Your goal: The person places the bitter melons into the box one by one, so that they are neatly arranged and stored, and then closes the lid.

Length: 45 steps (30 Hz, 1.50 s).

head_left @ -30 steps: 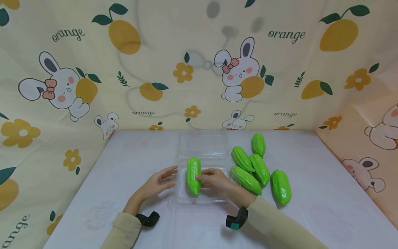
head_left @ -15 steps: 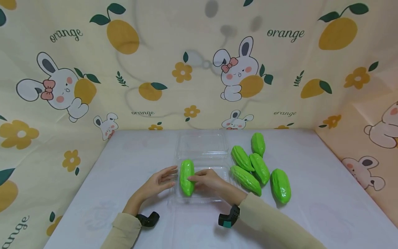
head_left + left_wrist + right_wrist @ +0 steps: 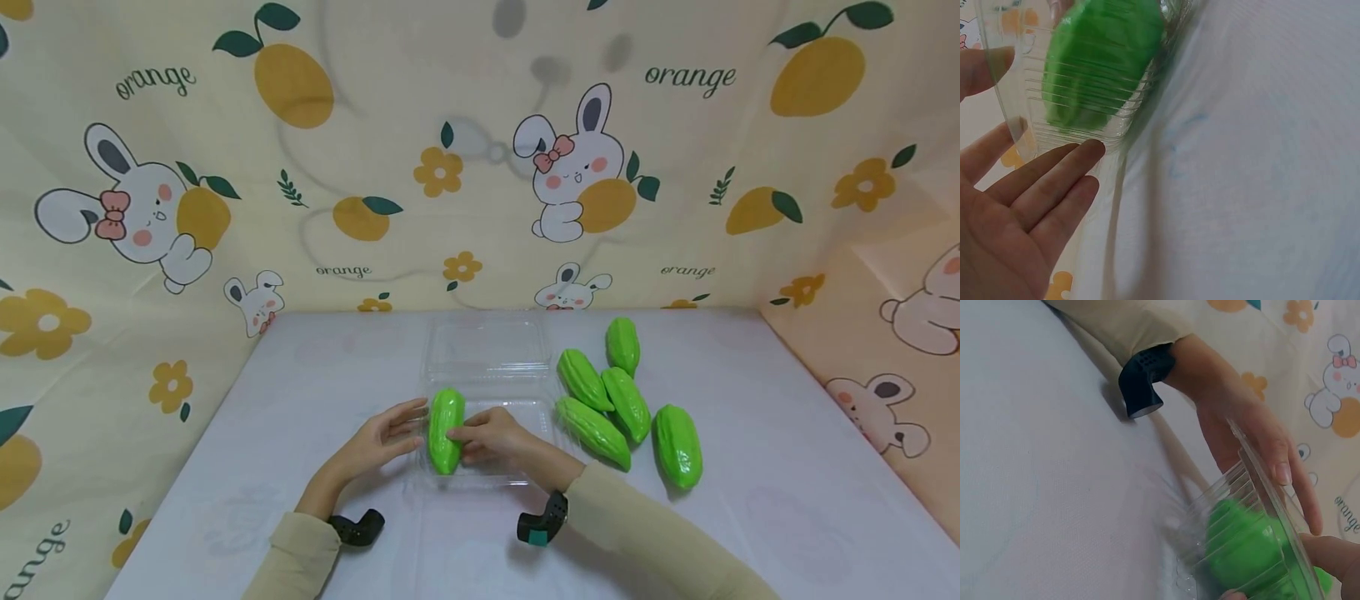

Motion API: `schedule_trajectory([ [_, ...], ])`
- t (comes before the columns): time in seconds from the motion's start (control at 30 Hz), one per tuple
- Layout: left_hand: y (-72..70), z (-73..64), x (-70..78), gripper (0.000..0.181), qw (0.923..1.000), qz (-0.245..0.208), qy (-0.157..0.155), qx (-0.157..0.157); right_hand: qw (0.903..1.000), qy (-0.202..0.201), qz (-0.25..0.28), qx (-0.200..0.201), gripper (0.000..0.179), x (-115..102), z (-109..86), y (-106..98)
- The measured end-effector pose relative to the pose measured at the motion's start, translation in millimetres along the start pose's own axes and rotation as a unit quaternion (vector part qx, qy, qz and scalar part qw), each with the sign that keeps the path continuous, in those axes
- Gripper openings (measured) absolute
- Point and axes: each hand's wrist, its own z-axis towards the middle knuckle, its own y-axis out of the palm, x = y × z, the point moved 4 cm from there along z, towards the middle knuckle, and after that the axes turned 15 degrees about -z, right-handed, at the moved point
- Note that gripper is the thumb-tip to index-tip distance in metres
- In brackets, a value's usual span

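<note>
A glossy green ridged bitter melon point(image 3: 447, 432) lies lengthwise along the left wall inside a clear plastic clamshell box point(image 3: 517, 480), whose lid point(image 3: 487, 350) is folded back. My right hand point(image 3: 498, 437) reaches in from the right and grips the melon's side between thumb and fingers. At the box's left wall is my left hand point(image 3: 381, 435), its fingers extended; in the left wrist view the fingertips point(image 3: 1092, 149) are right at the ribbed plastic. The right wrist view shows the melon point(image 3: 1244, 544) through the wall, with the left hand point(image 3: 1260, 434) beyond the rim.
Several more bitter melons point(image 3: 628, 406) lie on the white tabletop point(image 3: 750, 517) right of the box, one of them point(image 3: 677, 447) apart from the cluster. A printed cloth backdrop point(image 3: 480, 167) stands behind and at both sides. Each wrist wears a dark camera point(image 3: 543, 518).
My right hand has moved left and slightly down with the bitter melon, bringing it from the box's middle-left to its left wall. My left hand has stayed in place.
</note>
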Motion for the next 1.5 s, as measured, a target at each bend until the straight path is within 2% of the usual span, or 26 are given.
schedule_trajectory([
  [0.2, 0.6, 0.1, 0.6, 0.063, 1.0, -0.002, 0.003, -0.002, 1.0, 0.001, -0.005, 0.007, 0.04, 0, -0.4, -1],
  [0.43, 0.2, 0.1, 0.8, 0.063, 0.9999, 0.003, -0.007, 0.008, 0.9998, 0.005, -0.005, 0.018, 0.039, -1, -3.1, -6],
  [0.8, 1.7, 2.1, 0.6, 0.063, 1.0, 0.0, 0.005, -0.005, 0.9999, -0.01, 0.007, 0.012, 0.038, 0, -11.2, -14],
  [1.03, 1.6, 1.6, -0.1, 0.062, 1.0, -0.005, -0.003, -0.003, 0.9991, -0.038, 0.004, 0.019, 0.037, 1, -17.9, -20],
  [1.17, 1.2, 0.7, 0.0, 0.063, 1.0, -0.005, -0.007, -0.001, 0.9977, -0.061, 0.02, 0.02, 0.036, -1, -24.3, -26],
  [1.3, 0.6, -0.2, 0.3, 0.063, 0.9999, 0.0, -0.01, 0.002, 0.9976, -0.055, 0.032, 0.025, 0.036, -1, -28.7, -29],
  [1.5, 0.3, -0.5, 1.0, 0.063, 0.9999, 0.006, -0.009, 0.005, 0.9963, -0.075, 0.039, 0.018, 0.038, -2, -37.0, -35],
])
